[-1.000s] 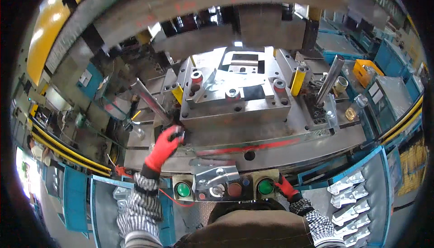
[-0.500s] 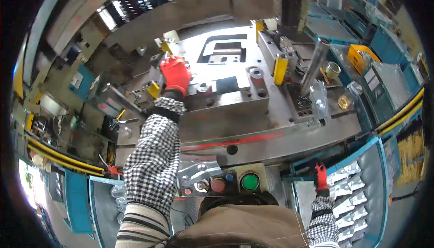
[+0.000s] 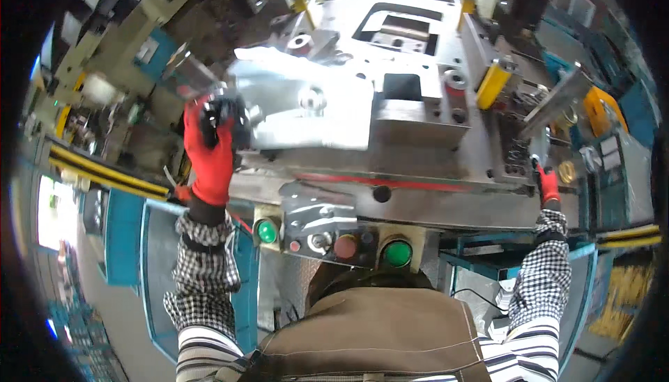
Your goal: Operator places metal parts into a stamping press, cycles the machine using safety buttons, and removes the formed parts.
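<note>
My left hand (image 3: 210, 156), in a red glove, is closed at the left end of a shiny bent sheet-metal part (image 3: 313, 107). It holds the part in the air in front of the press die (image 3: 418, 128). Something dark, blurred by motion, shows at the fingers. My right hand (image 3: 549, 185), also red-gloved, reaches to the right side of the press bed. Its fingertips meet the lower end of a clear, silvery formed piece (image 3: 540, 145) beside a metal post (image 3: 554, 103). Whether they grip it is too small to see.
A control box with a green button (image 3: 397, 253) and a red button (image 3: 345, 246) sits in front of me, another formed part (image 3: 317, 208) lying on it. Yellow blocks (image 3: 495, 84) stand on the die. Blue-edged bins (image 3: 146, 277) flank me; an orange bin (image 3: 605, 114) is at right.
My left hand has come back from the die, toward the left, with the sheet-metal part. My right hand has moved up from the right-hand bin to the piece beside the post. The view has shifted.
</note>
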`<state>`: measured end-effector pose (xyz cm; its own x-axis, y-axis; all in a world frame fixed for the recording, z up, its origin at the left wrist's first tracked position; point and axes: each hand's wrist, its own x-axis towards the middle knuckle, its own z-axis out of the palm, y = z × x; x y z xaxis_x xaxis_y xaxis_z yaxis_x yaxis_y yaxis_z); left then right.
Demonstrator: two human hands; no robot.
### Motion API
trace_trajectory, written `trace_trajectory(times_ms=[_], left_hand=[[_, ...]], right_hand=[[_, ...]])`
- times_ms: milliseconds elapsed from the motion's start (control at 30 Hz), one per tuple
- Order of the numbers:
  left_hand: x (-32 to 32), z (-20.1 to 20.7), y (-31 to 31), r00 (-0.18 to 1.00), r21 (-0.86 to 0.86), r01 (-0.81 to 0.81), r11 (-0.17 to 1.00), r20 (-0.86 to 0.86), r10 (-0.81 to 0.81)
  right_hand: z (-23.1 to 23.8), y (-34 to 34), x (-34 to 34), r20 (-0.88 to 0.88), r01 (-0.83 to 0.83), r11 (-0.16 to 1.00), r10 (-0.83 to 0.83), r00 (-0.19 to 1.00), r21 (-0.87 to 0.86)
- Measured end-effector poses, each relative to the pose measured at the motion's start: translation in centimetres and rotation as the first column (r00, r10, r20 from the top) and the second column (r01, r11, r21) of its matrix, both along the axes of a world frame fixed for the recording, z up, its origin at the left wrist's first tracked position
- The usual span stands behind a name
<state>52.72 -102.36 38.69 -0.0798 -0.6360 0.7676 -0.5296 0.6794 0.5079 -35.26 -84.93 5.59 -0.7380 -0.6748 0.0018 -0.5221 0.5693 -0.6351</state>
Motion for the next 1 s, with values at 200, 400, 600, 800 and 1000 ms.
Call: trace_trajectory(times_ms=[200, 400, 600, 800, 1000], left_hand=[[7.5, -10.8, 13.9, 0.981, 0.395, -0.127, 0.910, 0.185, 0.057], [3.2, -18.4, 17.2, 0.969, 0.484, -0.157, 0.861, 0.242, 0.041], [3.7, -24.2, 16.1, 0.932, 0.399, -0.347, 0.849, 0.246, 0.265], [6.0, -28.1, 18.8, 0.884, 0.483, -0.464, 0.743, 0.191, 0.427], [7.6, -29.0, 16.7, 0.978, 0.626, -0.208, 0.752, 0.139, 0.154]], right_hand=[[-3.5, -3.7, -3.0, -0.238, 0.058, 0.968, 0.001, 0.971, 0.243], [1.0, -3.1, -4.0, -0.294, 0.097, 0.931, 0.011, 0.956, 0.351], [4.5, 0.2, 0.1, -0.263, 0.075, 0.988, -0.038, 0.964, 0.132], [8.7, 8.7, 8.1, -0.039, 0.023, 0.977, -0.032, 0.999, -0.214], [16.2, 17.3, 19.9, 0.179, -0.071, 0.935, 0.140, 0.974, -0.349]])
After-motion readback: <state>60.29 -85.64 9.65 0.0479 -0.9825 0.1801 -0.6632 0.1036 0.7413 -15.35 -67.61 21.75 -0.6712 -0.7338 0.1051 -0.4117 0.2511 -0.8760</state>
